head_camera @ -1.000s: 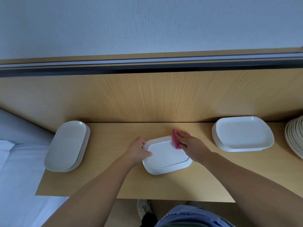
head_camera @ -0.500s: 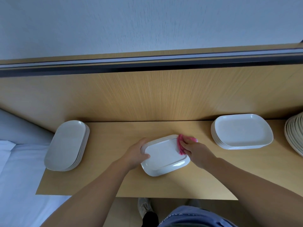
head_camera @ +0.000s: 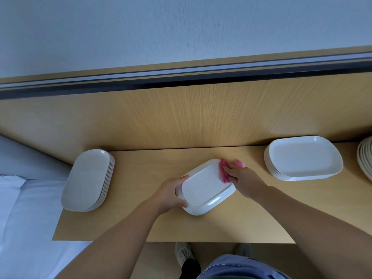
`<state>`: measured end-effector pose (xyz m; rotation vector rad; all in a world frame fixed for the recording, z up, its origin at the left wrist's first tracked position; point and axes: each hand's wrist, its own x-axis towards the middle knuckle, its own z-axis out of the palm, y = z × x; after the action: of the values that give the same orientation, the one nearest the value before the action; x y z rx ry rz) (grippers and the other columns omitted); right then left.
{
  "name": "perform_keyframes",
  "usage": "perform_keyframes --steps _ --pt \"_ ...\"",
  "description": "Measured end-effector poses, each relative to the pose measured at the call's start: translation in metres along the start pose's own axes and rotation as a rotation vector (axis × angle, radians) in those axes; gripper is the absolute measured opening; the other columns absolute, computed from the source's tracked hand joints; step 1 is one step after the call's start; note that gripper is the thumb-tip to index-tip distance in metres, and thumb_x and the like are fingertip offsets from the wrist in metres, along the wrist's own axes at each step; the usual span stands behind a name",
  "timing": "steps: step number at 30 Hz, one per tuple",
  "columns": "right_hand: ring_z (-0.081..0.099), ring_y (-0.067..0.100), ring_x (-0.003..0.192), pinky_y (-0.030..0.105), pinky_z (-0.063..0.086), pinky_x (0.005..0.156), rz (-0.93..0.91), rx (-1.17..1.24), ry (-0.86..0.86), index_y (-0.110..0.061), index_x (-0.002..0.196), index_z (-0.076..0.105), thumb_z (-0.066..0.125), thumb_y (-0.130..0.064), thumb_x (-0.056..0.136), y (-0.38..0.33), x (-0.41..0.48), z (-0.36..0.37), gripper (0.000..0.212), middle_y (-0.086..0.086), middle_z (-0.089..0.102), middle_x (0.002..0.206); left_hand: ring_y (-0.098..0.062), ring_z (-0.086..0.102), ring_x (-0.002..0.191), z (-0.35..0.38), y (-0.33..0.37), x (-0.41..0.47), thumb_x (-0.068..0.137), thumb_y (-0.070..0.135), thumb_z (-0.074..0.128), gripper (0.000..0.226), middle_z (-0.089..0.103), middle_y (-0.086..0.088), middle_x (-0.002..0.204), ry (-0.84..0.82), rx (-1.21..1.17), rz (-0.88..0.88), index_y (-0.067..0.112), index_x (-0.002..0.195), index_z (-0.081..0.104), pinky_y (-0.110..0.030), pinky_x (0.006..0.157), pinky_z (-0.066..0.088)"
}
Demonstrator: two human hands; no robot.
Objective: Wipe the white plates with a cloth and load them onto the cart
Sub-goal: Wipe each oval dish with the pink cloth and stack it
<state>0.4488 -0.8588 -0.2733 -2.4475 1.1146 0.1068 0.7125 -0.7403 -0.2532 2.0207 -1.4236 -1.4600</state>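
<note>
A white rectangular plate (head_camera: 205,188) lies tilted on the wooden table (head_camera: 141,222), in the middle. My left hand (head_camera: 171,195) grips the plate's left edge, thumb on the near rim. My right hand (head_camera: 244,179) holds a pink cloth (head_camera: 224,170) and presses it on the plate's far right corner. A stack of white rectangular plates (head_camera: 304,158) stands to the right. A stack of white oval plates (head_camera: 88,180) stands at the table's left end.
Another stack of round plates (head_camera: 365,158) is cut off at the right edge. A wooden back panel (head_camera: 181,113) rises behind the table. A white-covered surface (head_camera: 24,218) lies left of the table. My shoes (head_camera: 183,252) show below the front edge.
My right hand and the pink cloth have slid from the plate's far edge toward its right corner. The plate has turned slightly under my left hand.
</note>
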Motion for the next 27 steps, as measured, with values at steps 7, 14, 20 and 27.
perform_keyframes --steps 7,14,20,27 --pt "0.051 0.020 0.123 0.019 0.037 0.091 0.219 0.267 0.079 -0.028 0.144 0.043 0.042 -0.016 0.102 -0.012 -0.027 0.018 0.044 -0.013 0.040 0.150 -0.014 0.048 0.115 0.004 -0.004 -0.002 0.060 0.013 0.083 0.096 0.045 0.009 0.135 0.036 0.000 -0.035 0.038 0.143 0.042 -0.027 0.093 0.047" --pt "0.048 0.022 0.127 0.017 0.035 0.087 0.271 0.331 0.138 -0.021 0.142 0.048 0.042 -0.011 0.101 -0.029 -0.026 0.021 0.042 -0.008 0.038 0.152 -0.015 0.046 0.120 0.012 0.007 -0.008 0.063 0.014 0.083 0.095 0.045 0.008 0.140 0.071 0.019 -0.031 0.027 0.147 0.040 -0.032 0.098 0.046" --pt "0.031 0.019 0.142 0.025 0.032 0.108 0.267 0.238 0.053 -0.021 0.147 0.038 0.033 -0.016 0.105 -0.039 -0.032 0.023 0.043 -0.004 0.024 0.159 -0.015 0.046 0.121 0.023 0.011 -0.014 0.064 0.018 0.085 0.096 0.048 0.007 0.139 0.106 0.034 -0.041 0.025 0.147 0.039 -0.032 0.099 0.046" --pt "0.002 0.013 0.149 0.022 0.015 0.116 0.206 0.141 -0.017 -0.017 0.151 0.029 0.030 -0.017 0.106 -0.050 -0.039 0.028 0.045 -0.006 0.017 0.160 -0.011 0.046 0.113 0.033 0.013 -0.021 0.062 0.015 0.086 0.091 0.052 0.009 0.133 0.159 -0.049 -0.049 0.025 0.143 0.045 -0.029 0.097 0.046"
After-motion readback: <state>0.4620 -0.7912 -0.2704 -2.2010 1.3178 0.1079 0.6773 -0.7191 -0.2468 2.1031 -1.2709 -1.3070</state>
